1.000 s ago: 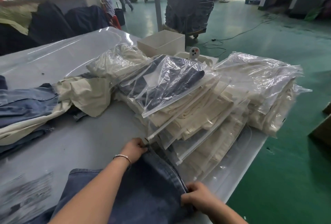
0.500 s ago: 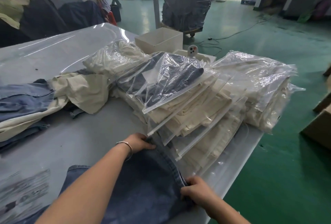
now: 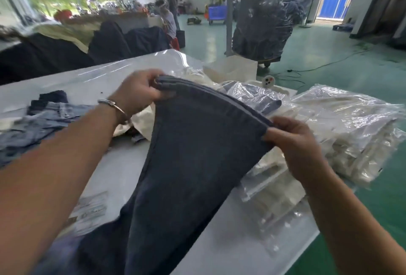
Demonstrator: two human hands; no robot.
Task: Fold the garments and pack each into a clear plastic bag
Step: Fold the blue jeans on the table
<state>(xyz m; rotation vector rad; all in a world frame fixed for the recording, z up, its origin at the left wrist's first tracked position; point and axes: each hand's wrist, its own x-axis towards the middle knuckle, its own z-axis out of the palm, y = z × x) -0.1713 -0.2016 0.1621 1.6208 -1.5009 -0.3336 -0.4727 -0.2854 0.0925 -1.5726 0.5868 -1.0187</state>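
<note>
The left hand (image 3: 137, 90) and right hand (image 3: 292, 140) are each pinching a corner of the dark blue denim garment (image 3: 186, 165), holding its hem raised above the pale grey surface (image 3: 105, 178). Its lower part is running out of frame, and motion blur is smearing the stacked clear plastic bags of cream clothing (image 3: 342, 129) behind.

Two bare hands are up over the table: a left hand (image 3: 137, 90) with one silver bangle (image 3: 114, 107) on its wrist, and a right hand (image 3: 292, 143). Between them hangs one dark blue denim garment (image 3: 197, 160). Two heaps of clear plastic bags holding cream cloth lie at the right, the nearer heap (image 3: 272, 191) and the farther heap (image 3: 356, 129); the bags in each blur too much to count. One bagged dark garment (image 3: 257, 96) sits on top. One white box (image 3: 232, 70) stands behind. Two people (image 3: 170, 9) show far back.
</note>
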